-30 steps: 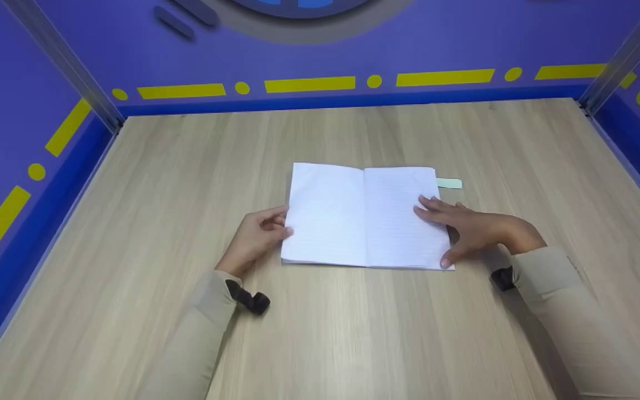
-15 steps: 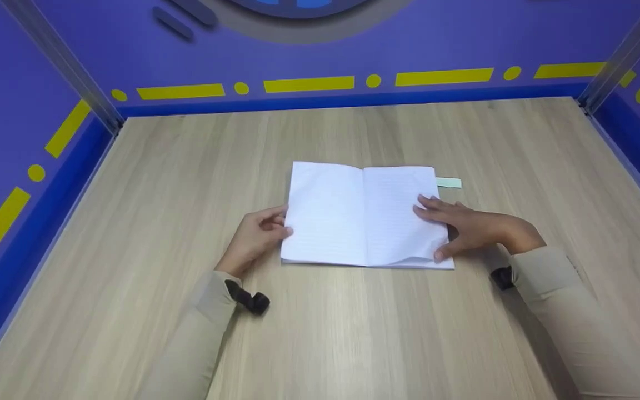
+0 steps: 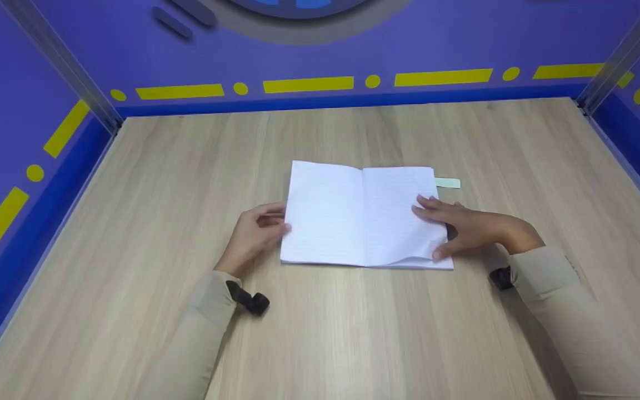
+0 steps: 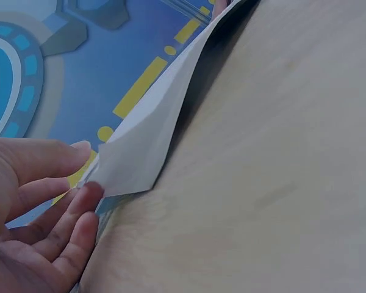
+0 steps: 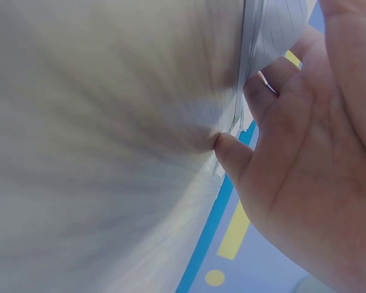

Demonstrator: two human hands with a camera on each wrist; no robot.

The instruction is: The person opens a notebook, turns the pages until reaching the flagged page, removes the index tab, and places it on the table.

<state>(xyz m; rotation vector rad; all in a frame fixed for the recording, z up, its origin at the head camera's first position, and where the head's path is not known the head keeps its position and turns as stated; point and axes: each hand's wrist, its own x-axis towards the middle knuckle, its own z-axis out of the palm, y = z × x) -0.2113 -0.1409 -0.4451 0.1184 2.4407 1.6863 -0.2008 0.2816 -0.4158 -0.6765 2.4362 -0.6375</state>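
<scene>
An open notebook (image 3: 325, 216) with white lined pages lies in the middle of the head view. My left hand (image 3: 252, 230) holds its left edge, thumb at the page margin and the other fingers partly hidden behind the edge. In the left wrist view the left pages (image 4: 143, 143) stand slightly raised off the table near my fingers (image 4: 85, 226). Across the notebook, my right hand (image 3: 470, 228) rests with spread fingers on the right page (image 3: 398, 216). My right thumb touches the lower right corner, where the page buckles up; the right wrist view shows this curled page (image 5: 280, 30).
From the notebook's upper right side sticks out a pale green strip (image 3: 448, 183). All of this lies on a wood-grain table (image 3: 320, 333). Purple-blue walls (image 3: 436, 44) with yellow marks enclose its back and sides. Each wrist wears a black camera strap (image 3: 250, 297).
My right thumb has slid a little inward and up, so the lower right page corner now buckles. The left hand's fingers have shifted slightly at the left edge.
</scene>
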